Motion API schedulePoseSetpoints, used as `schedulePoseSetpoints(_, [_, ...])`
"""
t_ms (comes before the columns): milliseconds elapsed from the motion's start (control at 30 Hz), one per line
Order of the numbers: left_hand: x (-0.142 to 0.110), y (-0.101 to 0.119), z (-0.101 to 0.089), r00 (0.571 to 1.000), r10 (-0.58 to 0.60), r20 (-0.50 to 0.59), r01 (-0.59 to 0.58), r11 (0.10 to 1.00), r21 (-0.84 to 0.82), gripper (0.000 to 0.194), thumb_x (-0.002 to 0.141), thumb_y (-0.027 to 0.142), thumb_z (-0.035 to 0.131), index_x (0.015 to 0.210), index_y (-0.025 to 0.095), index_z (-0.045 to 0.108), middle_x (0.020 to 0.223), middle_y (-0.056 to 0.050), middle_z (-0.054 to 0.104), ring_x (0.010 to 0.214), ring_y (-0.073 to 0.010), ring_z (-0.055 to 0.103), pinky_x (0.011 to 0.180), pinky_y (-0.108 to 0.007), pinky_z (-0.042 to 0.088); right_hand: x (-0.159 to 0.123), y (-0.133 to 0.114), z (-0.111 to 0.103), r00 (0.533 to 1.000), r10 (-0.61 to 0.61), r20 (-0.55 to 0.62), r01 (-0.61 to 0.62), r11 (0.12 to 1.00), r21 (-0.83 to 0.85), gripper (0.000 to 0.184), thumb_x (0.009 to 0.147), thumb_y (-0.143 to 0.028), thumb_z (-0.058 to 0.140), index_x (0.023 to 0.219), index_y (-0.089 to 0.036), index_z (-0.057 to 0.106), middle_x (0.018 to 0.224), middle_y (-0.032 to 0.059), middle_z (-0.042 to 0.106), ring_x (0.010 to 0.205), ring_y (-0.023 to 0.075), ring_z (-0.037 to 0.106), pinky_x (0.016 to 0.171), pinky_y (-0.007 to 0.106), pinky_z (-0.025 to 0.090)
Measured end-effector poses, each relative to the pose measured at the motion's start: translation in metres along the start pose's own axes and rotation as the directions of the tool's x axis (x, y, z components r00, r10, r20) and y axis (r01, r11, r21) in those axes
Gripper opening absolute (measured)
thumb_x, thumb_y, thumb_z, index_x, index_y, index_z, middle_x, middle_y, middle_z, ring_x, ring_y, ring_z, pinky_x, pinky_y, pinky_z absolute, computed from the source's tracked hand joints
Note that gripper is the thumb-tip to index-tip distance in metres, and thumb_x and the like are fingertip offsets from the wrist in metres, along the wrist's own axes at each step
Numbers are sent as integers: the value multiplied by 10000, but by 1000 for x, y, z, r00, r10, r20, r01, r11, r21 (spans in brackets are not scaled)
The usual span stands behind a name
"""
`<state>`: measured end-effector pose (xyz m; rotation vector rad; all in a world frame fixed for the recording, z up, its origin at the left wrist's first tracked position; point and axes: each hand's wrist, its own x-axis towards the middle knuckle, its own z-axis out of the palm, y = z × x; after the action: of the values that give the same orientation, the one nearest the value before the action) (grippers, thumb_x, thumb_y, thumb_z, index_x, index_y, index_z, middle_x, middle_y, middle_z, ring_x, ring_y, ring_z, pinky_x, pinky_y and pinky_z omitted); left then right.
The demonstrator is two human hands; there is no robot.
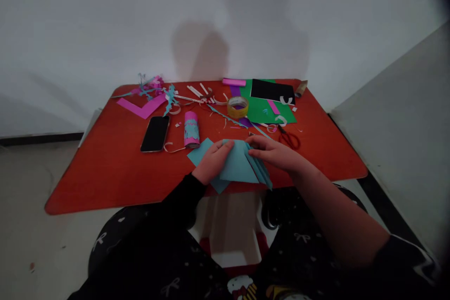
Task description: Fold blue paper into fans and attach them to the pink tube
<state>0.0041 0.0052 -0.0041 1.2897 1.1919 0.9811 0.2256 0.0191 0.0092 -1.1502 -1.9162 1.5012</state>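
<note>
Between my two hands is a sheet of light blue paper (237, 164), with several folds fanned along its right side. My left hand (215, 159) pinches its left part, thumb on top. At the upper right, the fingers of my right hand (269, 151) close on the folded edge. Another light blue piece (200, 152) shows under my left hand; whether it joins the folded sheet I cannot tell. Just beyond my left hand stands or lies a pink tube (191, 139) with a jagged blue band. Red-handled scissors (289, 138) rest beyond my right wrist.
The red table (116, 168) stands against a white wall. A phone (155, 134) lies left of the tube. Farther back are a roll of tape (237, 107), green paper (260, 111), a black sheet (272, 90), an angled pink strip (142, 110) and scattered paper scraps (171, 96).
</note>
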Motion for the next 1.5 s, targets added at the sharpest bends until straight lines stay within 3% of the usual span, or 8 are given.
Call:
schedulePoseSetpoints(100, [2, -2, 1, 996, 72, -60, -61, 981, 182, 176, 918, 319, 536, 910, 176, 639, 915, -48, 687, 909, -209, 636, 879, -343, 523, -4, 2, -16, 958, -3, -288, -103, 930, -352, 361, 996, -448, 451, 1203, -202, 614, 1068, 90, 708, 938, 220, 650, 794, 331, 501])
schedulePoseSetpoints(167, [-1, -2, 1, 991, 117, -64, -81, 908, 411, 305, 904, 245, 525, 1180, 150, 612, 1194, -109, 688, 1075, -241, 646, 997, -375, 491, -9, 3, -27, 908, -9, -419, -287, 716, -637, 370, 998, -441, 452, 1175, -183, 649, 1106, 142, 715, 985, 267, 654, 794, 352, 479])
schedulePoseSetpoints(267, [-12, 0, -1, 994, 109, 15, -85, 673, 735, 528, 923, 274, 525, 1424, 114, 471, 1401, -191, 599, 1170, -295, 644, 1018, -412, 489, -16, 7, -37, 911, 143, -386, -408, 431, -805, 387, 948, -505, 537, 1080, -174, 686, 1054, 173, 720, 938, 302, 663, 722, 345, 455])
schedulePoseSetpoints(367, [-26, 4, -6, 987, 147, 69, -130, 453, 882, 574, 945, 372, 539, 1457, 127, 454, 1330, -177, 625, 1209, -318, 615, 1039, -423, 477, -20, 12, -38, 913, 222, -341, -401, 347, -848, 293, 934, -437, 555, 981, -175, 677, 1013, 168, 714, 900, 296, 663, 686, 339, 432])
schedulePoseSetpoints(633, [-53, 8, -13, 876, 81, 476, -480, 262, 838, 359, 949, 416, 614, 1250, 223, 635, 1354, -106, 631, 1228, -303, 580, 1071, -463, 431, -28, -9, -25, 919, 115, -378, -374, 560, -739, 268, 1002, -277, 381, 1052, -186, 627, 1024, 123, 713, 859, 239, 648, 690, 318, 419])
schedulePoseSetpoints(733, [-59, 3, -6, 886, 79, 456, -462, 221, 859, 468, 962, 438, 601, 1368, 207, 576, 1420, -119, 593, 1274, -320, 548, 1063, -484, 435, -32, -24, -6, 964, 135, -230, -264, 589, -764, 315, 1030, -295, 371, 1197, -186, 615, 1109, 119, 718, 956, 243, 675, 758, 311, 446])
schedulePoseSetpoints(967, [-61, 2, 0, 899, 73, 433, -438, 204, 876, 538, 959, 506, 591, 1387, 182, 563, 1425, -130, 579, 1277, -335, 530, 1046, -490, 445, -29, -36, 28, 962, 236, -135, -225, 411, -884, 459, 1050, -341, 367, 1492, -281, 477, 1205, 129, 700, 912, 247, 710, 662, 293, 424])
schedulePoseSetpoints(1500, [-60, 6, 1, 900, 63, 431, -433, 231, 871, 540, 949, 529, 600, 1365, 185, 580, 1349, -140, 609, 1229, -333, 554, 1022, -481, 433, -22, -40, 33, 957, 273, -101, -187, 311, -932, 500, 1036, -311, 403, 1536, -300, 423, 1132, 127, 694, 841, 225, 709, 564, 267, 344])
